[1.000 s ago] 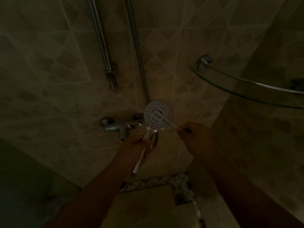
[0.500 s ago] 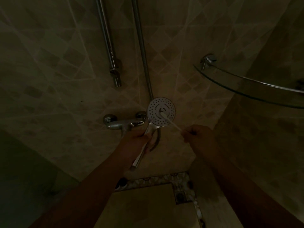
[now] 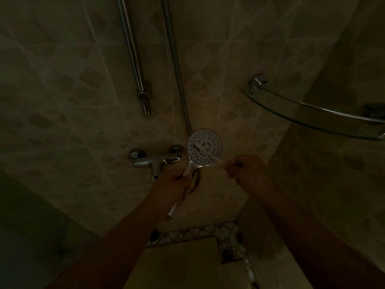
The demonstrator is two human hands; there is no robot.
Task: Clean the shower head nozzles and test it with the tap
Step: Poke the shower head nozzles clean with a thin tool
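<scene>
Nozzle cleaning is under way: the left hand [image 3: 174,180] grips the shower head [image 3: 204,149] by its handle, the right hand [image 3: 246,171] pinches a thin stick [image 3: 208,154] across its face; testing at the tap [image 3: 155,160], just left, seems next

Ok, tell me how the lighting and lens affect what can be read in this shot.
Head view: very dim overall, with the tiled walls murky; the white shower head is the brightest thing, its nozzle dots readable. The thin stick in the right hand looks faint and smeared. The tap shows small glints. Wide-angle bending curves the wall rail and glass shelf.
</scene>
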